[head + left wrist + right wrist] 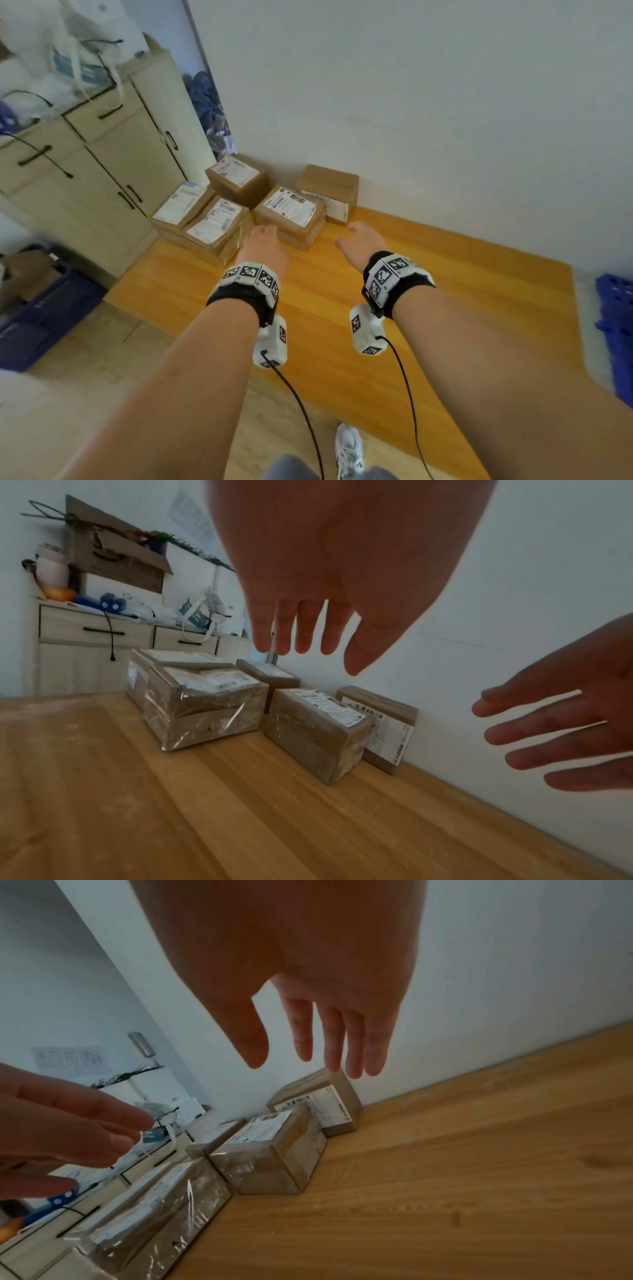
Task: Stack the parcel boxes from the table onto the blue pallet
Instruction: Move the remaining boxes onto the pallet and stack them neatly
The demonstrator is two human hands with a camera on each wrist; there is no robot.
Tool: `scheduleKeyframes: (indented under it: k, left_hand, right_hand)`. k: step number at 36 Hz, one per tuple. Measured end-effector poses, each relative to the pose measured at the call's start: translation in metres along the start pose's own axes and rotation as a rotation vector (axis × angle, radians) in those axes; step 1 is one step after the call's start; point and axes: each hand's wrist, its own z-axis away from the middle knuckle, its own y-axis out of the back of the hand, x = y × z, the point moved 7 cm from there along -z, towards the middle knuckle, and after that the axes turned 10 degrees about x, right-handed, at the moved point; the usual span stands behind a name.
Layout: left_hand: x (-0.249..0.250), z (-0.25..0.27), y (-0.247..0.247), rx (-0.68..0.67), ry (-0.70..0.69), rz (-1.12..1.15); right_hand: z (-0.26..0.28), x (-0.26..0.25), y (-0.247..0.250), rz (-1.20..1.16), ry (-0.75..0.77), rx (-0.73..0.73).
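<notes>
Reaching for middle parcel box point(289, 214) on table point(445, 274); pallet point(616, 329) unloaded.
Left hand point(263, 248) and right hand point(363, 243) both spread, empty; next move likely flanks and clamps the box.

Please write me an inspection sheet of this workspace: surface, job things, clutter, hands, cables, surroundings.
Surface: wooden table, set against the wall.
Job's things: five parcel boxes grouped at the table's far left corner; blue pallet at the right, no box seen on it.
Clutter: nothing seen on the table.
Grippers: left hand and right hand hold nothing, fingers straight, near the boxes.
Cables: black wrist camera leads hang below both forearms.
Surroundings: cabinet left, blue crate on floor.
</notes>
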Motion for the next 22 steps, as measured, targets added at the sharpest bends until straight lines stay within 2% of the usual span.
scheduleKeyframes:
  k: [9, 19, 22]
  left_hand:
    - [-0.015, -0.075, -0.028, -0.063, -0.017, -0.057]
    - [-0.02, -0.165, -0.054, -0.12, -0.155, -0.106]
    - [-0.023, -0.185, -0.064, -0.13, -0.167, -0.058]
  right_hand:
    - [-0.047, -0.004, -0.055, -0.055, -0.129, -0.076]
    - [-0.088, -0.004, -0.091, -0.085, -0.327, -0.007]
    - [-0.094, -0.004, -0.098, -0.092, -0.364, 0.014]
